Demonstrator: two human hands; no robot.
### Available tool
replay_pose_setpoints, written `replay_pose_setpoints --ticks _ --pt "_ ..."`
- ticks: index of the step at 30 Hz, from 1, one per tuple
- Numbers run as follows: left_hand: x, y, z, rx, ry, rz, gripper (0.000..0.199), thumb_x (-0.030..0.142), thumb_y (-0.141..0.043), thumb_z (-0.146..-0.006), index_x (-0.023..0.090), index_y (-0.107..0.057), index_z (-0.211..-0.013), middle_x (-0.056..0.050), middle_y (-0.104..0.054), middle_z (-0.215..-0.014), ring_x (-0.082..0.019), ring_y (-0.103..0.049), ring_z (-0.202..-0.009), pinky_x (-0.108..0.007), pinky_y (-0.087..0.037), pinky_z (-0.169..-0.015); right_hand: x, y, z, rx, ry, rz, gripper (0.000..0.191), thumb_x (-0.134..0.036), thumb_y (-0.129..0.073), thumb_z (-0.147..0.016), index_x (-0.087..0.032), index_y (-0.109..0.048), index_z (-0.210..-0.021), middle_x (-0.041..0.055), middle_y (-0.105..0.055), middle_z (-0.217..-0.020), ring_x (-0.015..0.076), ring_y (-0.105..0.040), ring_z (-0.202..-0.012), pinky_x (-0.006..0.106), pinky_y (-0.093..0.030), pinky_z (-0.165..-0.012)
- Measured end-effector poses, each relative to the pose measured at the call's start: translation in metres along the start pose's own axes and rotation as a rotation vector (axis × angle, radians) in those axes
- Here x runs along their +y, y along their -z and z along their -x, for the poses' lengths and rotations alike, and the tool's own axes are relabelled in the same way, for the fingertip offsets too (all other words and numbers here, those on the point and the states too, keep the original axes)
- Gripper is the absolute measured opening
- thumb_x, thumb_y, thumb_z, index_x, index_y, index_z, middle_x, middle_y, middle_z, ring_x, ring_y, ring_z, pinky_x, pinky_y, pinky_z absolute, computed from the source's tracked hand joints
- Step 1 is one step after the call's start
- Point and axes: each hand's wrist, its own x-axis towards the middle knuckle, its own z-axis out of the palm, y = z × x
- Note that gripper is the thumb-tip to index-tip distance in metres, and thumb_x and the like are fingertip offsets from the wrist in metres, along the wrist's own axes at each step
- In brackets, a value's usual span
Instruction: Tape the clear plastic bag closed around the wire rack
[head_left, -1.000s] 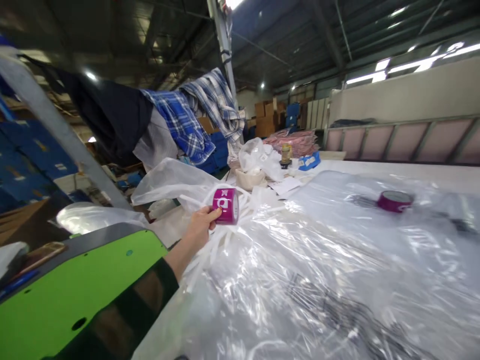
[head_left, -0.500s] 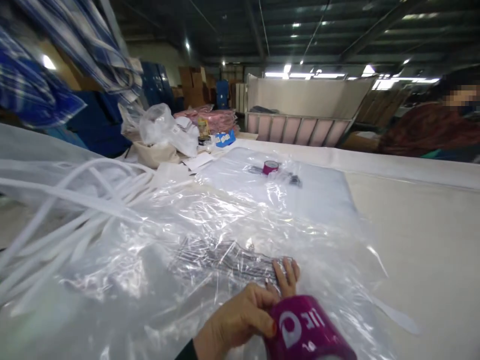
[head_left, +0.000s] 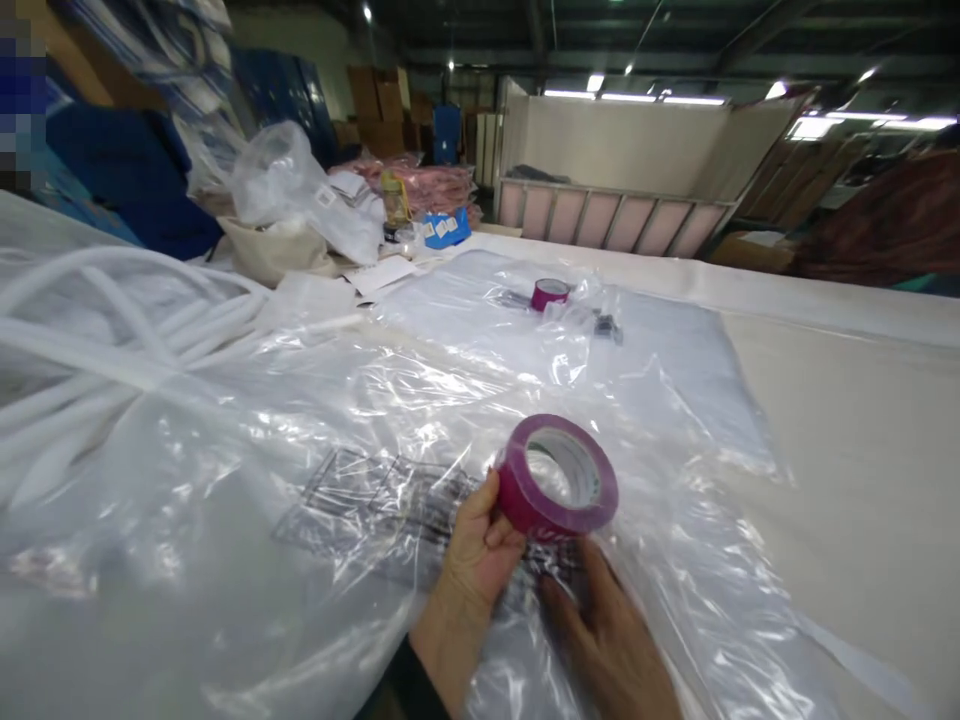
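L hand [head_left: 480,545] gripping magenta tape roll [head_left: 556,480], R hand [head_left: 604,640] (on clear plastic bags [head_left: 225,480])

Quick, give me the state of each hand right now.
Left hand: closed on the purple tape roll.
Right hand: open, flat on the clear plastic sheet below the roll.

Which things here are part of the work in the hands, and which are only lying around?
In hand:
left hand, gripping magenta tape roll
right hand, under the roll
clear plastic sheet

Lying about:
second tape roll
white straps
bottle
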Motion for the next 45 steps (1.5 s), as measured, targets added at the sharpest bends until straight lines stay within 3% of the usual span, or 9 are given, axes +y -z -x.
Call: replay_pose_setpoints --ticks 4,7,11,18,22,27,34,40,45 --pt "0.006 -0.007 0.004 0.110 -0.015 0.095 0.039 0.034 -0.071 -0.078 0.017 -0.046 -0.053 0.013 -0.024 -0.033 -0.001 -0.013 -0.027 -0.014 -0.015 -0.032 0.001 0.020 -0.009 0.085 -0.372 -0.504 0.080 -0.055 -0.072 -0.063 -0.026 -0.043 -0.132 0.0079 -0.043 -0.145 0.0317 -0.038 -0.134 0.052 -0.032 -0.113" --pt "0.008 -0.012 0.007 0.157 -0.007 0.139 0.045 0.035 -0.043 -0.096 0.017 -0.047 -0.055 0.010 -0.025 -0.032 -0.002 -0.015 -0.025 -0.015 -0.015 -0.033 0.000 0.049 -0.025 0.243 -0.614 -0.994 0.073 -0.045 -0.077 -0.056 -0.026 -0.049 -0.121 0.0075 -0.046 -0.142 0.0270 -0.046 -0.129 0.045 -0.035 -0.113" --pt "0.007 -0.016 0.008 0.173 0.001 0.172 0.048 0.033 -0.033 -0.099 0.016 -0.046 -0.056 0.010 -0.027 -0.032 -0.002 -0.019 -0.023 -0.015 -0.017 -0.033 -0.008 0.088 -0.044 0.343 -0.928 -1.289 0.025 -0.040 -0.055 -0.077 -0.024 -0.061 -0.095 0.0095 -0.059 -0.127 0.0228 -0.060 -0.113 0.039 -0.049 -0.103" --pt "0.007 -0.018 0.010 0.165 -0.027 0.160 0.042 0.031 -0.035 -0.098 0.014 -0.047 -0.061 0.010 -0.034 -0.036 -0.001 -0.022 -0.023 -0.014 -0.019 -0.034 -0.062 0.096 -0.055 0.588 -0.989 -1.430 0.014 -0.017 -0.055 -0.067 -0.023 -0.060 -0.079 0.0078 -0.064 -0.102 0.0160 -0.066 -0.096 0.031 -0.057 -0.089" --pt "0.006 -0.022 0.011 0.159 -0.032 0.139 0.043 0.031 -0.035 -0.098 0.014 -0.048 -0.061 0.010 -0.030 -0.035 -0.001 -0.023 -0.023 -0.014 -0.020 -0.033 -0.083 0.061 -0.057 0.412 -0.643 -1.373 0.012 -0.023 -0.070 -0.064 -0.019 -0.062 -0.072 0.0012 -0.065 -0.089 0.0133 -0.064 -0.088 0.024 -0.058 -0.075" --pt "0.003 -0.021 0.010 0.139 -0.031 0.125 0.049 0.032 -0.034 -0.098 0.011 -0.054 -0.058 0.008 -0.033 -0.033 -0.001 -0.025 -0.022 -0.013 -0.021 -0.031 -0.049 0.007 -0.051 0.134 -0.214 -1.036 0.048 -0.040 -0.080 -0.064 -0.033 -0.062 -0.108 -0.0010 -0.063 -0.120 0.0164 -0.060 -0.106 0.024 -0.052 -0.084" --pt "0.002 -0.020 0.012 0.198 -0.009 0.122 0.055 0.035 -0.032 -0.098 0.012 -0.050 -0.052 0.007 -0.032 -0.029 -0.001 -0.023 -0.020 -0.013 -0.018 -0.029 -0.031 -0.007 -0.046 -0.018 -0.166 -1.217 0.075 -0.030 -0.080 -0.063 -0.033 -0.047 -0.130 0.0046 -0.049 -0.141 0.0248 -0.052 -0.123 0.038 -0.049 -0.099" --pt "-0.001 -0.022 0.014 0.215 -0.079 -0.049 0.047 0.029 -0.042 -0.096 0.011 -0.049 -0.053 0.007 -0.037 -0.034 0.000 -0.022 -0.023 -0.012 -0.017 -0.030 -0.025 0.001 -0.048 -0.048 -0.082 -1.258 0.077 -0.018 -0.083 -0.058 -0.030 -0.051 -0.127 0.0064 -0.054 -0.136 0.0241 -0.054 -0.121 0.029 -0.052 -0.095" --pt "-0.006 -0.020 0.016 0.121 -0.113 -0.220 0.049 0.053 -0.085 -0.051 0.013 -0.057 -0.059 0.007 -0.041 -0.034 -0.002 -0.024 -0.029 -0.015 -0.027 -0.031 -0.019 0.003 -0.045 -0.022 -0.131 -1.252 0.070 -0.022 -0.084 -0.059 -0.033 -0.057 -0.122 0.0033 -0.053 -0.137 0.0249 -0.052 -0.123 0.036 -0.046 -0.104"
